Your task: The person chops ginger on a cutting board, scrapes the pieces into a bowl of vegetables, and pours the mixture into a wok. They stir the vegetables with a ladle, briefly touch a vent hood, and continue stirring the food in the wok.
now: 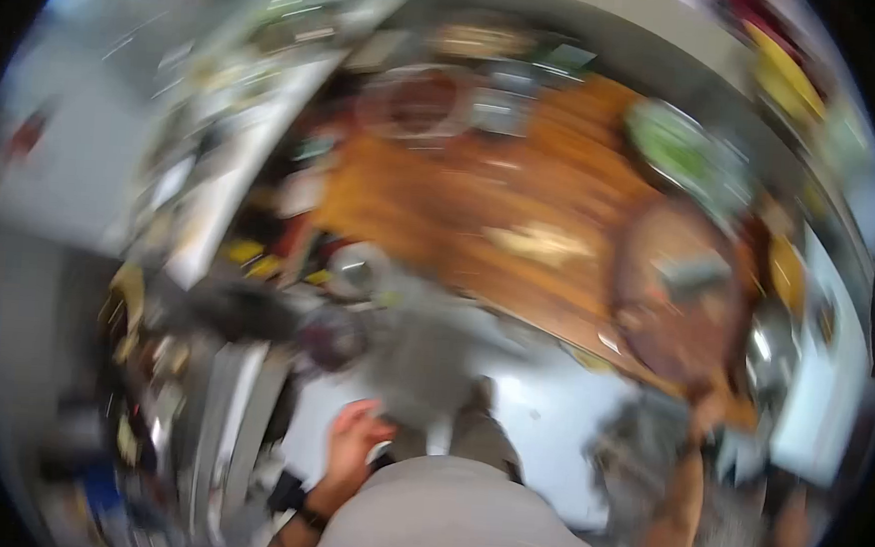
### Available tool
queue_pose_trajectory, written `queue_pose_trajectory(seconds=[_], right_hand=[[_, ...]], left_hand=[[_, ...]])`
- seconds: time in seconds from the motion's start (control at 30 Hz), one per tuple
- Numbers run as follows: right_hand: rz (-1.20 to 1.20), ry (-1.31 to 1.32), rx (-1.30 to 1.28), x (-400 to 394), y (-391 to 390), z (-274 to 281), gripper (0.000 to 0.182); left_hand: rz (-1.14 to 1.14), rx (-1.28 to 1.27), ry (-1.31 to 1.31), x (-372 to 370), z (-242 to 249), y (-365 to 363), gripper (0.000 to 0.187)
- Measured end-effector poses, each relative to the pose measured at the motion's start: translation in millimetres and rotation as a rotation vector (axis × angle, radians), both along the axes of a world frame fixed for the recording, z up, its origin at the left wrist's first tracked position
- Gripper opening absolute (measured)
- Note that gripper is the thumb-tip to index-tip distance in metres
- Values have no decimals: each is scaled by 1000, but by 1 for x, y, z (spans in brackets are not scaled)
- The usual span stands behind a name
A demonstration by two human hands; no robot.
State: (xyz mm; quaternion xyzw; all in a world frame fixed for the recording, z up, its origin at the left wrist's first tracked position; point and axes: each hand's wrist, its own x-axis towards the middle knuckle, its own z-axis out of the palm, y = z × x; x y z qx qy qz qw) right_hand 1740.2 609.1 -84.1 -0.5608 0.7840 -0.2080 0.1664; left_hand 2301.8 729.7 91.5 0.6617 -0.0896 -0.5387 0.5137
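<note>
The whole view is smeared by motion. My left hand [356, 431] hangs low beside my waist, its fingers loosely bent and apart, with no object visible in them. My right hand [706, 415] is at the near edge of a dark round board [669, 333], which lies at the right end of the wooden table. Its fingers are too blurred to show whether they grip the board or just rest by it. A grey, flat, blade-like object [694, 275] lies on the board. Left of the board, a pale patch of food or dough [539, 244] is on the tabletop.
The wooden table [441, 209] holds a round reddish container [415, 102] and a tray of something green [671, 147]. A shiny metal bowl [771, 349] stands at the right. Blurred grey objects [423, 353] are by my legs. Cluttered shelving [234, 161] runs along the left.
</note>
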Motion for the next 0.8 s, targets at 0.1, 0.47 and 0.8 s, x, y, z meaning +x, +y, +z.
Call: queue_pose_trajectory(seconds=[0.1,0.47,0.8], right_hand=[[-65,-148,-241,-2,-3,-47,13],[1114,-875,541,511,105,82,5],[2124,-560,898,871,339,220,12]], left_hand=[[98,-56,82,6,-10,23,21],[591,-234,205,96,-1,207,21],[1379,-341,48,179,-38,498,14]])
